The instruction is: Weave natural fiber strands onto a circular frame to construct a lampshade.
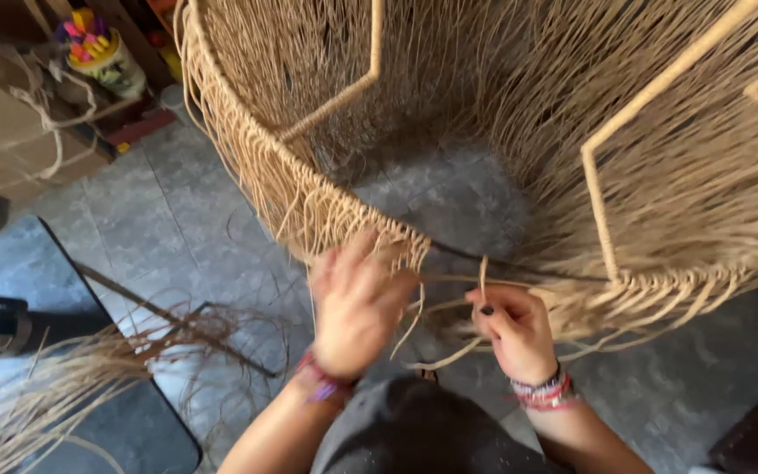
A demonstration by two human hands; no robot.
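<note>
A large round frame (603,219) wrapped and hung with tan straw fibre fills the upper right. Its near rim (256,149) carries a row of knotted strands. My left hand (357,303), blurred, grips strands at the rim where the knotting ends. My right hand (512,332) pinches one thin strand (482,274) that sticks up just below a bare dark stretch of rim (519,266). Both wrists wear coloured bracelets. Loose strand ends hang between the two hands.
A bundle of loose straw (63,386) lies at lower left across a dark table (133,421) and a thin stick. Cardboard boxes (2,123) tied with string and a colourful container (103,53) stand at upper left. The floor is grey tile (177,219).
</note>
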